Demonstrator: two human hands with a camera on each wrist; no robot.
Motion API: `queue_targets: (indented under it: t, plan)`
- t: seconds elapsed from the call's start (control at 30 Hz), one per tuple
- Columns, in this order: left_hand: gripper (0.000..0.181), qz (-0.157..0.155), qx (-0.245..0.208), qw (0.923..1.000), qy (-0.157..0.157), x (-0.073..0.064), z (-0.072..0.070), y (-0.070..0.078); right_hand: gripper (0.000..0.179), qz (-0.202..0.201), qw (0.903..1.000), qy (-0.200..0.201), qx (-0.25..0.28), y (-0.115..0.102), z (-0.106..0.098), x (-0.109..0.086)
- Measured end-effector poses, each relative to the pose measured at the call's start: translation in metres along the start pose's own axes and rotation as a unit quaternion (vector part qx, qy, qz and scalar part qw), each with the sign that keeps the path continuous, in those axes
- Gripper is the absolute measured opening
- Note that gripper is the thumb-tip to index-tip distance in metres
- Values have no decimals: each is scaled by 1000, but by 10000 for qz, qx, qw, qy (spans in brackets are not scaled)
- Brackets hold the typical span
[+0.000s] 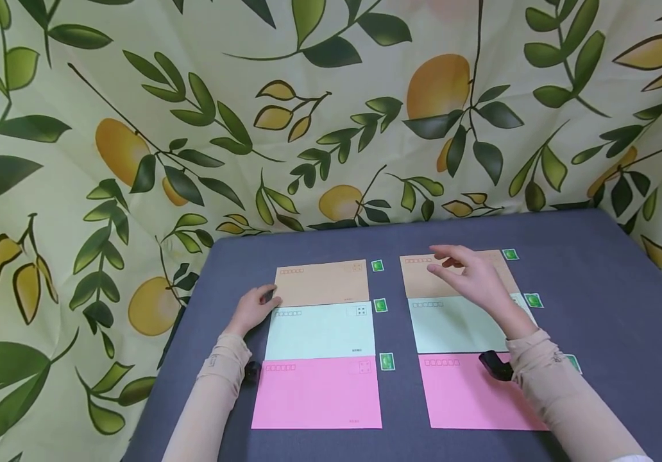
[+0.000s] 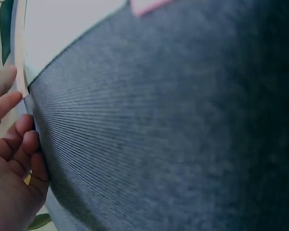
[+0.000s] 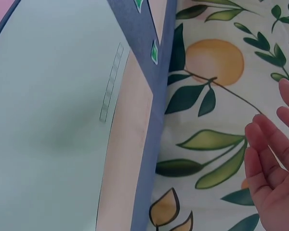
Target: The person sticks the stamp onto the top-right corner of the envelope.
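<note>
My left hand [image 1: 251, 310] is at the left edge of the tan envelope [image 1: 319, 285] in the left column, with fingertips [image 2: 12, 100] right at its lower left corner. The other fingers of that hand curl loosely beside the table edge. Below it in the column lie a pale green envelope [image 1: 319, 333] and a pink envelope [image 1: 316, 394]. My right hand [image 1: 475, 279] is raised over the right column, thumb and fingers apart with nothing between them. It partly hides the right tan envelope [image 1: 417, 279] and overlaps the pale green envelope [image 1: 452, 327] below.
Small green stamps, including one [image 1: 378, 265] at the top, lie to the right of the envelopes. Under my right forearm is another pink envelope [image 1: 452, 401]. A dark blue-grey cloth [image 1: 608, 276] covers the table, and a leaf-and-fruit patterned curtain [image 1: 342, 160] hangs behind it.
</note>
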State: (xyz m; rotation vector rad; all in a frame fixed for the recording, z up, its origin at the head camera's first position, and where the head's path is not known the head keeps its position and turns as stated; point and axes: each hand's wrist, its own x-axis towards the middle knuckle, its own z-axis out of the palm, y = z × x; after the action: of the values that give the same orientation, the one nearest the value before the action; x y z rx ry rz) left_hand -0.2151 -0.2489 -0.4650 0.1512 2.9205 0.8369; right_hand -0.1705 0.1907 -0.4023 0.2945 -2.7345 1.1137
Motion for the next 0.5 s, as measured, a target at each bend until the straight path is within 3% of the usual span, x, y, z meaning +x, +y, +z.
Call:
queue_targets:
  t: [0.17,0.5]
  plan:
    - [43,-88,-66,9999,96,4,0,-3,46,-125,9997,-29,217,-1,8,8]
    - [43,-307,-155,9994,101,4,4,-7,40,370,9933,-210,1071,-2,32,35]
